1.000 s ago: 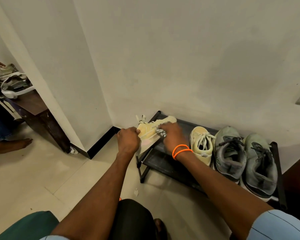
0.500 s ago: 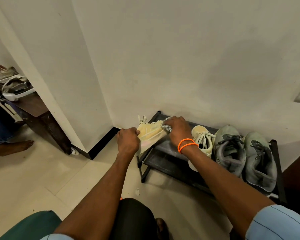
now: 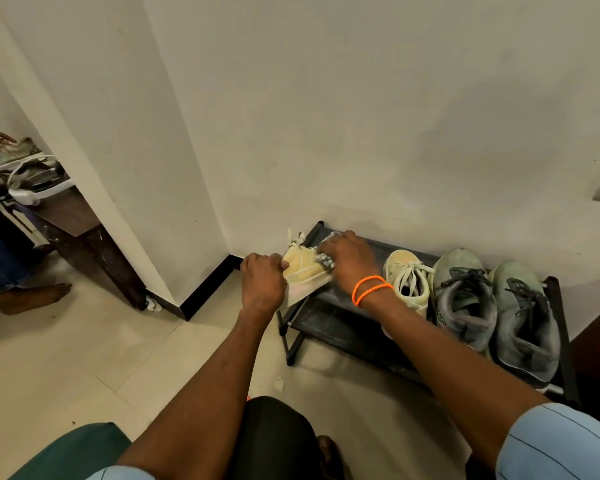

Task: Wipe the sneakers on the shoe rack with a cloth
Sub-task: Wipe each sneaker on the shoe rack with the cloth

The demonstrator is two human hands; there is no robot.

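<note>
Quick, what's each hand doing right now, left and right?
Left hand: closed, gripping the yellow sneaker.
Right hand: closed, pressing a grey cloth against that sneaker.

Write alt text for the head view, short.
A person's left hand grips a pale yellow sneaker at the left end of a black shoe rack while the right hand presses a cloth on it. Three more sneakers sit on the rack.

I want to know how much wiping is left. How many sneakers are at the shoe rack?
4. One yellow sneaker is held in both hands at the rack's left end; its mate stands on the rack, then two grey sneakers to the right.
</note>
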